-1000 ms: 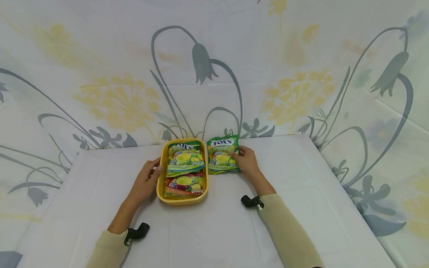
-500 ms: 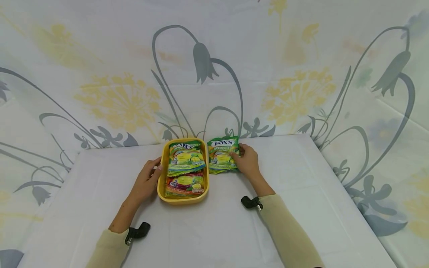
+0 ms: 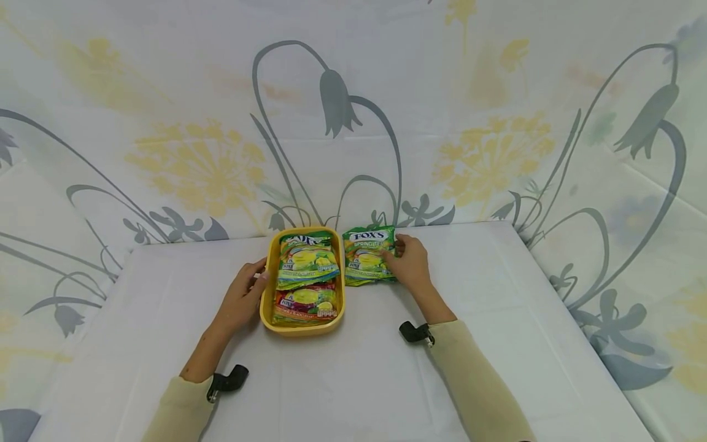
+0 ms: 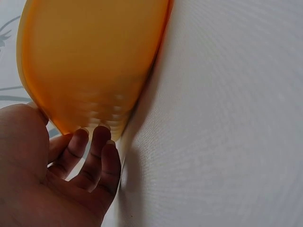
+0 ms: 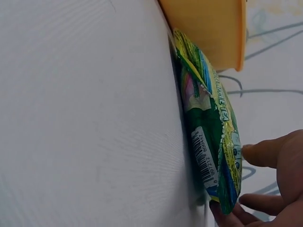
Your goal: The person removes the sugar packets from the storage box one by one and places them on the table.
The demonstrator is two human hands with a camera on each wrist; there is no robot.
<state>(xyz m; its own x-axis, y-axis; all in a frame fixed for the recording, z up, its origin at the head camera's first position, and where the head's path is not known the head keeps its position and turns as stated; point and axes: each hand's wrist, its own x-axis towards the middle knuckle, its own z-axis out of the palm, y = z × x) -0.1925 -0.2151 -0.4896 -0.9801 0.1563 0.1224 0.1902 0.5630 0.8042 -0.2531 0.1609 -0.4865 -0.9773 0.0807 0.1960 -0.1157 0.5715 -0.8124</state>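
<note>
A yellow plastic basket (image 3: 302,331) stands on the table, holding a green candy bag (image 3: 306,264) that overlaps a red-and-green candy bag (image 3: 304,304). My left hand (image 3: 241,298) holds the basket's left side; the left wrist view shows bent fingertips (image 4: 102,135) against its outer wall and the thumb at the rim. Just right of the basket lies another green candy bag (image 3: 367,258), printed FOX'S Spring Tea. My right hand (image 3: 410,264) grips this bag's right edge, thumb on the front and other fingers at the edge. The right wrist view shows the bag's barcode side (image 5: 203,158) close over the table.
A white cloth covers the table (image 3: 353,380). Behind it hangs a flower-printed backdrop (image 3: 375,153), its lower edge close behind the basket and the loose bag. Black wrist cameras are strapped to both sleeves (image 3: 475,368).
The hands, basket and bags hold nearly the same places; the whole head view has shifted very slightly.
</note>
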